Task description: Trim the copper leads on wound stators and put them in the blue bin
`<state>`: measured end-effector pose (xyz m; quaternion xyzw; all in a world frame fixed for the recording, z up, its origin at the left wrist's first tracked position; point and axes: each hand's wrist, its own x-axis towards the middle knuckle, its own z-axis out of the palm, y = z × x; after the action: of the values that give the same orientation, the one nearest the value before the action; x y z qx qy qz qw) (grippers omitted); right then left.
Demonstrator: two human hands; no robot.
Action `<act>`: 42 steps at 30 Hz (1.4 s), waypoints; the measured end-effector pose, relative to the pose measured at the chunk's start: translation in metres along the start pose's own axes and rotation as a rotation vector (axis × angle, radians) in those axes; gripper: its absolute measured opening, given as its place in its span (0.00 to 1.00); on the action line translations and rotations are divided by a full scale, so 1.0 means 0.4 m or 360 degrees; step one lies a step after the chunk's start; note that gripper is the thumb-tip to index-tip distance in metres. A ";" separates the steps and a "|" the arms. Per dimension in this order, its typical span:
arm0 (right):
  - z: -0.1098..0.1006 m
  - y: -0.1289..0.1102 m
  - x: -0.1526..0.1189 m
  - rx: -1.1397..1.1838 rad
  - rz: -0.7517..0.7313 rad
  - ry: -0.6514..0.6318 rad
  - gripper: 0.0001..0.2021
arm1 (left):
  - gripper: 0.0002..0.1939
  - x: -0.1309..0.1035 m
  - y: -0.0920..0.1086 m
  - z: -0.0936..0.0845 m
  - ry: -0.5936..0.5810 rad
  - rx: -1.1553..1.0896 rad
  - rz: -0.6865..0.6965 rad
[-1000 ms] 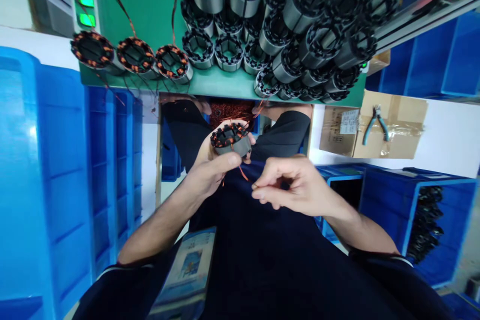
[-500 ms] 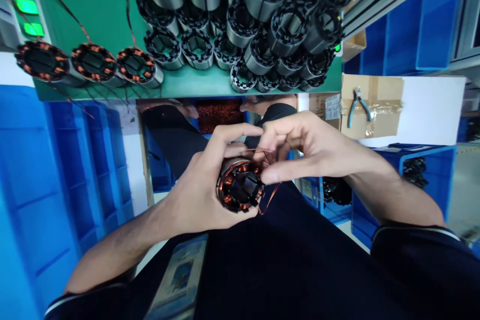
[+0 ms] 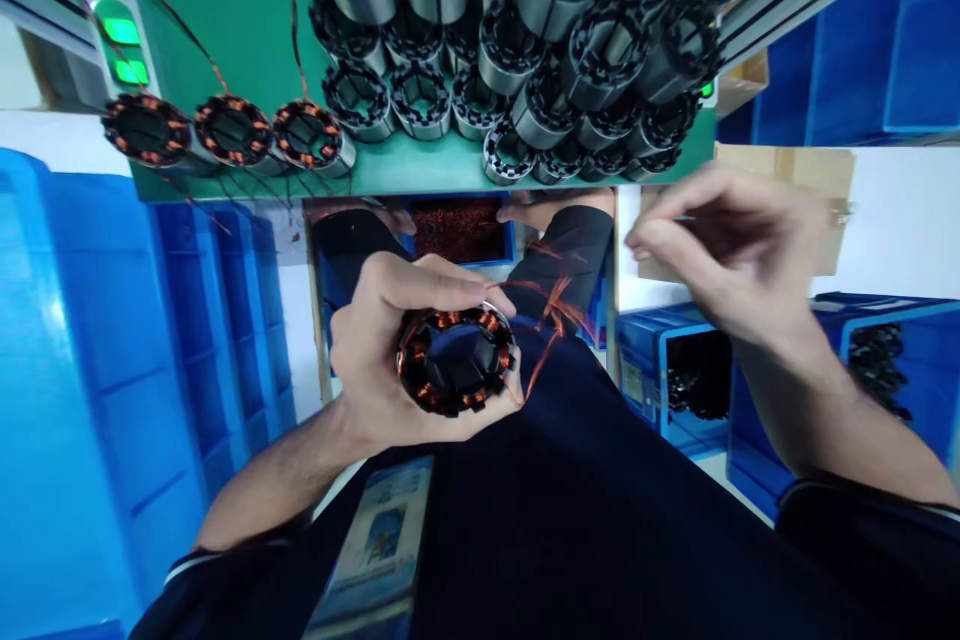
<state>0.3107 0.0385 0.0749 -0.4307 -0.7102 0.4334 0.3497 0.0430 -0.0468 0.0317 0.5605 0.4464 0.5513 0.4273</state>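
Note:
My left hand [image 3: 367, 350] is wrapped round a wound motor stator [image 3: 417, 360], its open end turned up and copper coils showing round the ring. Loose copper wires [image 3: 556, 308] stick out from its right side, blurred by motion. Out to the right, apart from the stator, my right hand [image 3: 739, 250] is held with thumb and fingertips together; nothing shows between them. It covers part of a cardboard piece [image 3: 814, 170]; the pliers seen there earlier are hidden. Wound stators [image 3: 232, 130] with wire tails stand at the left of the green bench [image 3: 225, 10].
Several unwound stators [image 3: 424, 100] are stacked on the bench. Beneath it is a blue bin of copper scraps [image 3: 461, 230]. Blue crates [image 3: 202, 300] line the left side; at right, blue bins [image 3: 637, 345] hold black parts. A badge [image 3: 382, 540] hangs at my front.
My right hand has let go of the copper wires and moved right, over the cardboard. My left hand has shifted slightly left with the stator. The whole view has swung a little.

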 end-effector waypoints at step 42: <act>0.083 -0.016 0.042 -0.0385 -0.0147 -0.0577 0.23 | 0.24 -0.020 -0.058 -0.040 -0.0230 0.1129 0.0385</act>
<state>0.2734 0.0420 0.0703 -0.3516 -0.8273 0.3988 0.1816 0.0263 -0.0493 0.0077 0.7596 0.5088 0.3681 0.1690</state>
